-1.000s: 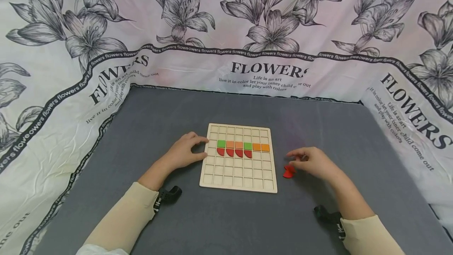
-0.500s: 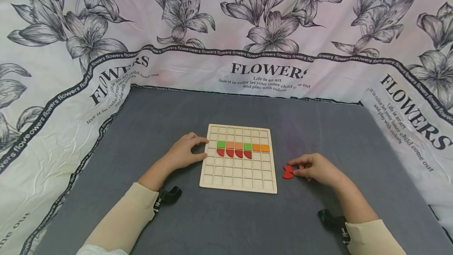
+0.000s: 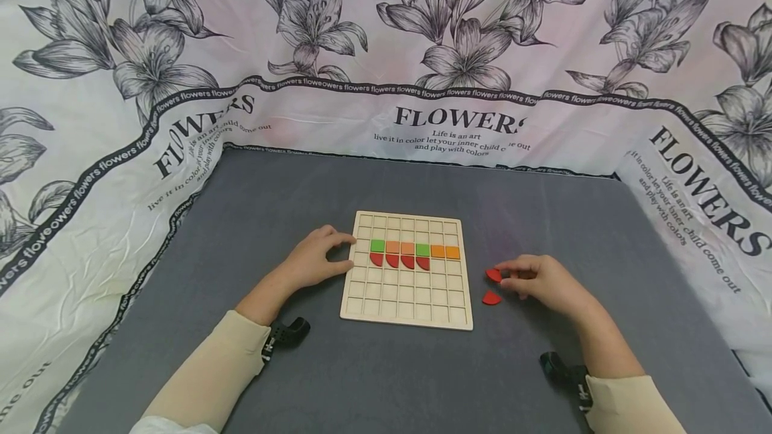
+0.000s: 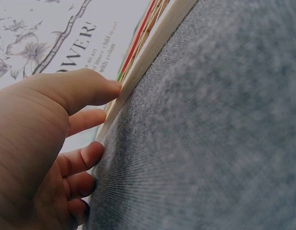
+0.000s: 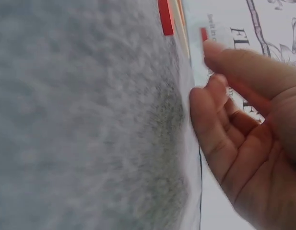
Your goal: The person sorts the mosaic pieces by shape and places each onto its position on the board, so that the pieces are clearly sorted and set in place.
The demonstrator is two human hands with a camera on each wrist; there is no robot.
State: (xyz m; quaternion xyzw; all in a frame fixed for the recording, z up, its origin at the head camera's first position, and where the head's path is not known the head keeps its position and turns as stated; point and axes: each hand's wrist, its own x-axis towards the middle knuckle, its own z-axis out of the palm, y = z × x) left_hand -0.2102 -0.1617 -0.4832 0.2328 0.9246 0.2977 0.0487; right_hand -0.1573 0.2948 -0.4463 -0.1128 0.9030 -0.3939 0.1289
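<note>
A pale wooden grid board (image 3: 407, 295) lies on the table in the head view. One row holds green (image 3: 377, 246) and orange square tiles (image 3: 445, 252); below them sit several red quarter-circle tiles (image 3: 392, 260). The thumb and index finger of my left hand (image 3: 313, 260) touch the board's left edge, its other fingers loosely bent. To the right of the board, my right hand (image 3: 545, 283) pinches a red quarter-circle tile (image 3: 493, 275) by thumb and fingertips; its red edge (image 5: 204, 34) shows at the thumb tip in the right wrist view. Another red quarter-circle tile (image 3: 491, 298) lies just nearer me.
A dark grey cloth (image 3: 362, 380) covers the table. White flower-printed fabric (image 3: 338, 116) stands around the back and sides. Black wrist-worn devices (image 3: 292, 331) hang at both sleeves.
My right hand came down to two overlapping red tiles, pinched one and moved it up and away from the other. My left hand and the board stay put.
</note>
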